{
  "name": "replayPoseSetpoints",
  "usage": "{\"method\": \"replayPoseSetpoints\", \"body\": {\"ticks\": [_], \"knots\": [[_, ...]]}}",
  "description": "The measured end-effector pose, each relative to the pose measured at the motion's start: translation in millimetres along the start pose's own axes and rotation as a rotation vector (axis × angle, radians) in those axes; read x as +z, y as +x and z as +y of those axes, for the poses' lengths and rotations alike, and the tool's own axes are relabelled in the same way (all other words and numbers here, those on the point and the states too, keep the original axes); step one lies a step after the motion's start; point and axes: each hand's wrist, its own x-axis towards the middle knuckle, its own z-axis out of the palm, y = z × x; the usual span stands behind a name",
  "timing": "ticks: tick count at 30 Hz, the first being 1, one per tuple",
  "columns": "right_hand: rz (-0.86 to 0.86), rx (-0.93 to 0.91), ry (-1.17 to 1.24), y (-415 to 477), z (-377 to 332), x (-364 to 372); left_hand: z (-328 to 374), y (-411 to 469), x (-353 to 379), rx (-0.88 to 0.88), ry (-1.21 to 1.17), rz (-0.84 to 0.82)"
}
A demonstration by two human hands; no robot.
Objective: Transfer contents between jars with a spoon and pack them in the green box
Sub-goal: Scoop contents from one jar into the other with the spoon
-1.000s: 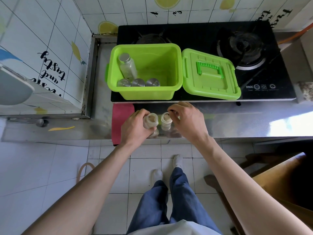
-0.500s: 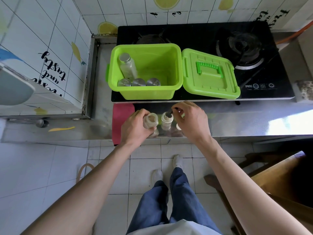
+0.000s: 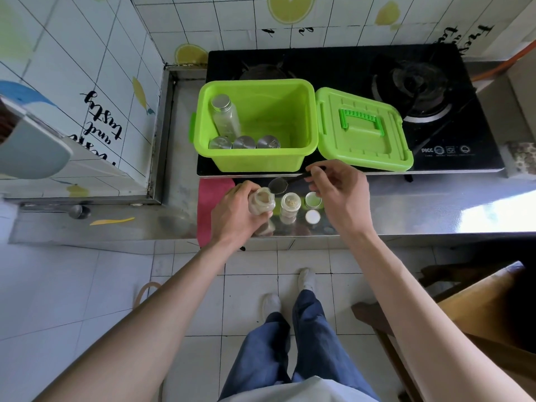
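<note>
Four containers are already packed in the green box (image 3: 278, 111), upper middle of the frame. A tall bottle (image 3: 224, 116) of clear material is stood by the left wall, and three short capped jars (image 3: 244, 142) are lined along the near wall, their brushed-metal tops catching the light. So part of the packing is judged done.

And the scooping is under way! Two open jars are left on the table (image 3: 420, 207) at mid-frame. The held jar (image 3: 262, 202) is gripped round its body by the left hand (image 3: 232, 211), fingers curled about it, and is tipped a little to the right. Pale beige powder is seen through its clear wall. The standing jar (image 3: 290, 202) is set upright just beside it, with the same pale stuff seen in its mouth.

The spoon (image 3: 278, 185) is pinched by its dark handle in the right hand (image 3: 339, 190), and its rounded bowl is held just above the held jar's mouth. Whether anything is carried in it cannot be told. A green-lined cap (image 3: 313, 199) and a white cap (image 3: 312, 217) are laid just right of the standing jar.

By this reckoning, the transfer is to be finished, both jars capped and boxed, and the lid (image 3: 362, 132) pressed on. That lid, glossy moulded plastic with a ribbed handle, is laid on the black glass hob (image 3: 435, 82) right of the box. The table is polished steel, and the jars are mirrored in it.
</note>
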Motion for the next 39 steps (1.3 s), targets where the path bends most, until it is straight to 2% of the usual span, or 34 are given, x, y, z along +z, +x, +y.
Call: {"method": "replayPoseSetpoints", "body": {"ticks": [3,9,13,16,22,28,34,39], "knots": [[-0.06,-0.129,-0.141,-2.4,-3.7,6.6,2.7,-1.1,-2.4,0.005,-0.001,0.011],[-0.148,-0.558,-0.603,-10.5,-3.2,28.2,8.5,-0.1,-5.1,0.029,0.016,0.007],[-0.148,-0.633,-0.768,-14.5,10.8,42.9,13.4,-0.2,-4.9,0.027,0.016,0.029],[-0.166,-0.523,-0.69,-15.0,16.2,49.1,12.0,-2.4,-4.4,0.053,0.014,0.039],[-0.237,-0.148,-0.275,-14.8,13.8,54.0,9.6,-5.7,-7.0,0.056,0.004,0.046],[-0.222,0.02,-0.077,-8.2,19.1,41.8,3.5,-6.1,-4.7,0.063,-0.012,0.055],[-0.114,0.21,0.085,-4.6,22.4,27.4,6.8,-7.1,-3.2,0.057,-0.034,0.05],[-0.076,0.292,0.148,-5.1,29.3,19.3,9.1,-7.4,-0.6,0.051,-0.026,0.042]]}}
